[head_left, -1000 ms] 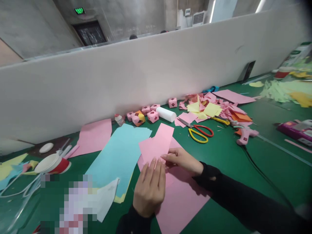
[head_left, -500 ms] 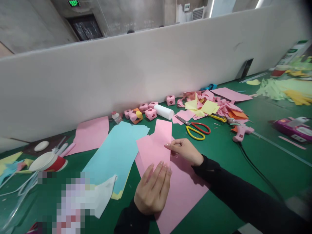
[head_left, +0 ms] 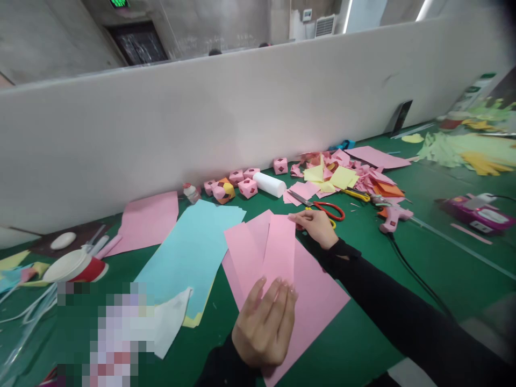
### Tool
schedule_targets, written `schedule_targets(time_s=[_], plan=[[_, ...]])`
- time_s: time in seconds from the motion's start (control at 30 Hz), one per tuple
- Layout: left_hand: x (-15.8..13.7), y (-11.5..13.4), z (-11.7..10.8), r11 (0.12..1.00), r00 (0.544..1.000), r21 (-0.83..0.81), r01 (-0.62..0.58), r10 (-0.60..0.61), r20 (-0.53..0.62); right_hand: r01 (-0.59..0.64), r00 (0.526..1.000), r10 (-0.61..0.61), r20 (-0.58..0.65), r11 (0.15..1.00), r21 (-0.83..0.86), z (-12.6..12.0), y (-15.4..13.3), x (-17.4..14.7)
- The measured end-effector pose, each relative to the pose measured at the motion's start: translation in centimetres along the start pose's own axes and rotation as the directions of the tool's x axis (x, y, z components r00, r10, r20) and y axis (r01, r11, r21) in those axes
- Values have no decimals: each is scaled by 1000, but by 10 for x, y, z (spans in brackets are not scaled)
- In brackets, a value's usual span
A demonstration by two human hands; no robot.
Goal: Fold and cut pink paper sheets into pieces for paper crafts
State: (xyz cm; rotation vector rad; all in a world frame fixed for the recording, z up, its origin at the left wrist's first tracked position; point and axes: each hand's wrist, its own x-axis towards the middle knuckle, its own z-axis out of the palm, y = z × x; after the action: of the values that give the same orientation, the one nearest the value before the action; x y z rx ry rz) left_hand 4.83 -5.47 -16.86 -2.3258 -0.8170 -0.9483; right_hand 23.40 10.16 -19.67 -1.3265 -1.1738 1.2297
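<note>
A pink paper strip (head_left: pixel 281 247) is raised over larger pink sheets (head_left: pixel 318 309) on the green table. My right hand (head_left: pixel 316 228) pinches its upper right corner between thumb and fingertips. At the strip's lower end, my left hand (head_left: pixel 266 325) has its fingers close together and curled over the paper; the thumb is hidden. Left of the sheets lies a stack of light blue paper (head_left: pixel 189 252). Scissors (head_left: pixel 328 208) with one red and one yellow handle lie just beyond my right hand, which covers part of the yellow handle.
Folded pink paper pieces (head_left: pixel 247 187) and a white cylinder (head_left: pixel 270 184) stand along the white partition (head_left: pixel 226 118). Paper scraps (head_left: pixel 342 174) are heaped at the back right. A pink glue gun (head_left: pixel 391 216) with a cable lies right. A paper cup (head_left: pixel 76 267) lies left.
The strip has shifted right and toward me and now lies at a different angle. My right hand has moved up its edge to the top corner, and my left hand has moved slightly right.
</note>
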Motion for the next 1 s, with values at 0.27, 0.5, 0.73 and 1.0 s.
schedule_targets(time_s=[0.27,0.5,0.73,1.0], plan=[[2,20,5,1000,1000,-2,30,-30,3,122,992,-124,-5,986,-114,3,5,2],[0,27,12,999,999,-14,37,-36,31,252,967,-252,24,953,-170,18,0,-4],[2,24,16,978,975,-72,196,-186,124,271,962,-268,42,952,-144,20,-10,-14],[29,-39,-4,803,841,-260,536,-536,76,164,974,-168,155,986,44,26,-20,-30]])
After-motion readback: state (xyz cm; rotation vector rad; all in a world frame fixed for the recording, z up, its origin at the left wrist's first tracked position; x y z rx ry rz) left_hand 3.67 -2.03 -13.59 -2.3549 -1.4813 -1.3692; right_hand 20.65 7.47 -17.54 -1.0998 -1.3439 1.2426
